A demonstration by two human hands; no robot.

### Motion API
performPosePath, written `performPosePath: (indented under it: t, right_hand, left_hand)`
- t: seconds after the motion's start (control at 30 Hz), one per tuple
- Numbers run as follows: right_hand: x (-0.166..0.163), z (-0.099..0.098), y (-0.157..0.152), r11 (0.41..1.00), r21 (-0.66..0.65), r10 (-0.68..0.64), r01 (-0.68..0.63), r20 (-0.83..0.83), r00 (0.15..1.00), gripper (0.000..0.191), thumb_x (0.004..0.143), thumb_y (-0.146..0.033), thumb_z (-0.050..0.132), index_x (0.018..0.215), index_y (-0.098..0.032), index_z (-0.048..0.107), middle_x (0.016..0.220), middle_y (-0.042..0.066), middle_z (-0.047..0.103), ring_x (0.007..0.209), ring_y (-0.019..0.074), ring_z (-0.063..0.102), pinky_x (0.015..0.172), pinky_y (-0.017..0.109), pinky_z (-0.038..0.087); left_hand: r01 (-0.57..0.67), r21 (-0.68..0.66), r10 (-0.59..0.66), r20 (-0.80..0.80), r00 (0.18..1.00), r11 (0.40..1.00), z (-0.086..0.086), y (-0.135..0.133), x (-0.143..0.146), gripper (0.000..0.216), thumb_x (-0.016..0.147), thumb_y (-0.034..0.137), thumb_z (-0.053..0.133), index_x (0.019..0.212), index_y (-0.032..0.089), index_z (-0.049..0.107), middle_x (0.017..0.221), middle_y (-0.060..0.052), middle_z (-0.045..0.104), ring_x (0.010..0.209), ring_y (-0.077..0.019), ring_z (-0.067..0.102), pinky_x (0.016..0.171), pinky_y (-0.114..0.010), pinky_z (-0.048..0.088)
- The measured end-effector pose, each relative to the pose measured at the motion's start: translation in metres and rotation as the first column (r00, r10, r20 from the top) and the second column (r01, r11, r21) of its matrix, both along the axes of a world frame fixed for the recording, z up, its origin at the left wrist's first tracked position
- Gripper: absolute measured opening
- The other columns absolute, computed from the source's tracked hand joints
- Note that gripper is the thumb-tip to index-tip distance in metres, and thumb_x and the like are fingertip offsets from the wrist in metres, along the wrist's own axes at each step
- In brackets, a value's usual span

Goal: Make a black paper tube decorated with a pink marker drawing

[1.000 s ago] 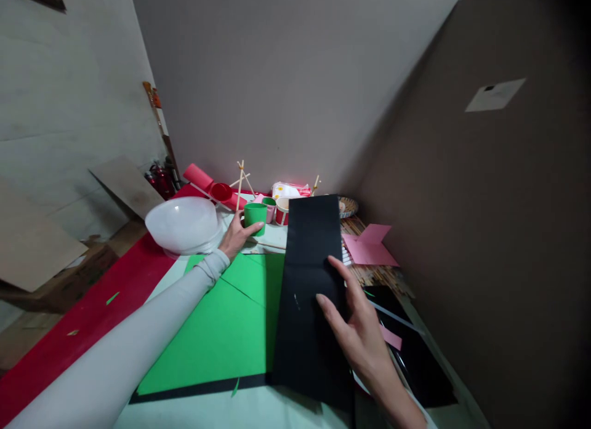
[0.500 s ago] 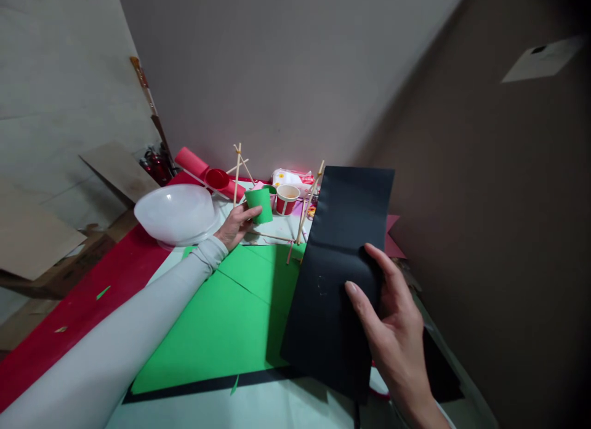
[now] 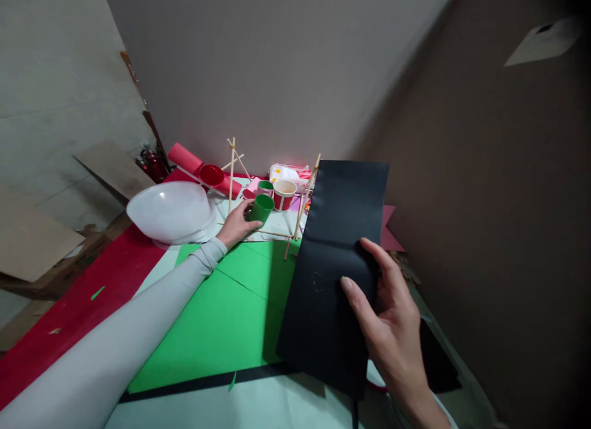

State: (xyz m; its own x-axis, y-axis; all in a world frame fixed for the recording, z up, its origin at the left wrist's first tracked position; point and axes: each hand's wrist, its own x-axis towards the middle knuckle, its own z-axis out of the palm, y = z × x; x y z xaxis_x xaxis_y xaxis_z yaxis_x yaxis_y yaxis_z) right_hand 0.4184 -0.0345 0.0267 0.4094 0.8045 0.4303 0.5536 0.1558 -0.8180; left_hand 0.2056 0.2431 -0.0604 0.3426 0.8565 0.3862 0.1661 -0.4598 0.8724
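Note:
My left hand (image 3: 237,223) reaches far over the table with its fingers around a green paper cup (image 3: 262,210), which stands upright with its opening showing. My right hand (image 3: 392,309) grips the right edge of a long black paper sheet (image 3: 344,250), thumb on the face and other fingers partly hidden behind it. The sheet is tilted up and has a crease across it. Beneath both hands lies a large green paper sheet (image 3: 207,327). Close behind the green cup are a red-and-white cup (image 3: 283,196) and a smaller green-and-pink cup (image 3: 265,188).
Thin wooden sticks tied into a frame (image 3: 231,176) stand around the cups. White plastic bowls (image 3: 168,213) sit at the left, with red paper rolls (image 3: 187,160) behind. A wipes pack (image 3: 290,175) lies against the grey wall (image 3: 286,66).
My left hand has lowered the green cup and turned it from tilted to upright, its opening now visible. My right hand keeps its hold on the black paper sheet. The view has shifted slightly.

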Motion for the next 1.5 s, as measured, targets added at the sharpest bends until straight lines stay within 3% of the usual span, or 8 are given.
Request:
performPosePath:
  t: [0.17, 0.4, 0.63, 0.83, 1.13, 1.27, 1.37, 1.5]
  right_hand:
    - [-0.001, 0.001, 0.001, 0.999, 0.045, -0.003, 0.003, 0.011, 1.000, 0.056, 0.094, -0.041, 0.068, 0.146, -0.027, 0.054, 0.146, 0.011, 0.060, 0.129, 0.0333, 0.060, 0.108, 0.056, 0.049]
    - [-0.006, 0.007, 0.002, 0.996, 0.088, -0.014, 0.007, 0.085, 0.996, 0.052, 0.094, -0.034, 0.067, 0.144, -0.020, 0.055, 0.139, 0.012, 0.065, 0.115, 0.0264, 0.067, 0.091, 0.039, 0.058]
    - [-0.006, 0.010, 0.002, 0.997, 0.076, -0.010, 0.003, 0.090, 0.996, 0.052, 0.095, -0.033, 0.065, 0.144, -0.024, 0.055, 0.129, 0.009, 0.070, 0.079, 0.0207, 0.068, 0.066, 0.034, 0.058]
    - [-0.005, 0.009, 0.002, 0.995, 0.089, 0.045, -0.046, 0.016, 0.999, 0.052, 0.095, -0.030, 0.064, 0.145, -0.024, 0.053, 0.139, 0.008, 0.067, 0.100, 0.0247, 0.071, 0.084, 0.036, 0.060]
    - [0.003, 0.015, 0.004, 0.932, -0.034, 0.346, -0.360, -0.203, 0.916, 0.048, 0.094, -0.031, 0.065, 0.141, -0.025, 0.057, 0.139, 0.007, 0.066, 0.116, 0.0251, 0.067, 0.100, 0.040, 0.056]
    - [0.005, 0.014, 0.004, 0.789, -0.126, 0.574, -0.602, -0.198, 0.794, 0.047, 0.094, -0.033, 0.067, 0.141, -0.027, 0.059, 0.143, 0.005, 0.064, 0.126, 0.0259, 0.064, 0.101, 0.039, 0.056]
    - [0.005, 0.011, 0.005, 0.653, -0.189, 0.669, -0.733, -0.311, 0.675, 0.056, 0.096, -0.037, 0.066, 0.150, -0.031, 0.052, 0.127, 0.005, 0.071, 0.102, 0.0227, 0.072, 0.079, 0.034, 0.062]
    - [0.005, 0.004, 0.001, 0.659, -0.285, 0.619, -0.696, -0.320, 0.717, 0.074, 0.086, -0.039, 0.078, 0.154, -0.030, 0.049, 0.104, 0.004, 0.074, 0.077, 0.0198, 0.071, 0.062, 0.032, 0.059]
  left_hand:
    - [-0.134, 0.205, 0.156, -0.094, 0.983, 0.970, 0.021, -0.020, -0.005, 0.096, 0.072, 0.024, 0.086, 0.157, 0.024, 0.040, 0.159, -0.019, 0.048, 0.140, -0.0382, 0.051, 0.114, -0.060, 0.043]
    - [-0.132, 0.384, 0.243, -0.257, 0.935, 0.914, 0.046, -0.027, -0.009, 0.012, 0.081, 0.027, 0.074, 0.091, 0.022, 0.079, 0.120, -0.010, 0.076, 0.119, -0.0362, 0.062, 0.112, -0.058, 0.041]
    - [-0.045, 0.347, 0.182, -0.372, 0.910, 0.937, 0.051, 0.015, -0.009, 0.016, 0.088, 0.035, 0.072, 0.086, 0.020, 0.076, 0.085, -0.004, 0.077, 0.077, -0.0205, 0.070, 0.080, -0.039, 0.055]
    - [-0.031, 0.294, 0.139, -0.355, 0.925, 0.955, 0.067, 0.022, -0.008, 0.019, 0.074, 0.038, 0.084, 0.081, 0.022, 0.077, 0.075, -0.001, 0.073, 0.067, -0.0186, 0.062, 0.078, -0.037, 0.054]
    - [-0.019, 0.030, 0.019, -0.030, 0.999, 0.999, 0.117, -0.067, -0.003, 0.064, 0.096, 0.070, 0.042, 0.112, 0.017, 0.075, 0.096, -0.012, 0.075, 0.071, -0.0193, 0.066, 0.060, -0.033, 0.056]
    - [0.136, -0.298, -0.076, 0.203, 0.976, 0.945, 0.139, -0.111, -0.016, 0.041, 0.072, 0.049, 0.084, 0.096, 0.017, 0.076, 0.085, -0.005, 0.072, 0.072, -0.0186, 0.068, 0.059, -0.028, 0.057]
    - [0.027, -0.350, 0.021, 0.132, 0.991, 0.936, 0.135, -0.132, -0.040, 0.028, 0.063, 0.032, 0.092, 0.080, 0.016, 0.076, 0.072, -0.002, 0.069, 0.060, -0.0154, 0.063, 0.049, -0.024, 0.053]
    - [-0.166, -0.403, 0.253, 0.172, 0.952, 0.900, 0.110, -0.151, -0.082, 0.029, 0.065, 0.033, 0.091, 0.083, 0.018, 0.076, 0.070, -0.001, 0.068, 0.051, -0.0128, 0.057, 0.034, -0.021, 0.045]
